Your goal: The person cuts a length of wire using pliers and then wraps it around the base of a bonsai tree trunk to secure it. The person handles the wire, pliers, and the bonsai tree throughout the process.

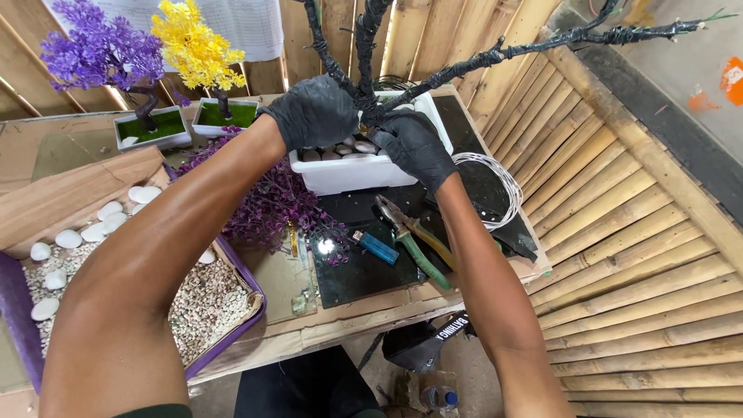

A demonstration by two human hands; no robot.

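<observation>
Gripping the base of a bare black tree [364, 54], both hands wear matte black gloves. Left hand [313, 114] is closed around the lower trunk from the left; right hand [414, 145] is closed on it from the right. The two hands sit close together, with the trunk between them.

Tree: dark, rough, wrapped-looking bark; trunk stands roughly upright in a white rectangular planter [352, 172] and forks near the hands. One long branch [542, 42] runs out to the upper right, nearly level, with its tip near the frame's top right corner. Other limbs rise out of the top edge. Planter is smooth plastic, holding rounded pale and grey pebbles [348, 147]. It stands at the far middle of the bench.

Bench [356, 321]: worn board with a glossy black sheet under the planter. On the sheet are green-handled pliers [414, 244], lying diagonally, a small blue lighter [377, 248] and a coil of thin white wire [495, 186].

Left of the planter is a heap of purple plastic foliage [271, 205]. Nearer left, a purple-edged tray [224, 310] holds fine gravel and smooth white stones [104, 220].

Far left: two finished small trees, one purple [101, 50] and one yellow [193, 46], each in a white planter with green turf.

Walls are split bamboo slats. An orange patch [731, 77] shows on the grey surface at top right. On the floor is a clear bottle with a blue cap [441, 399].
</observation>
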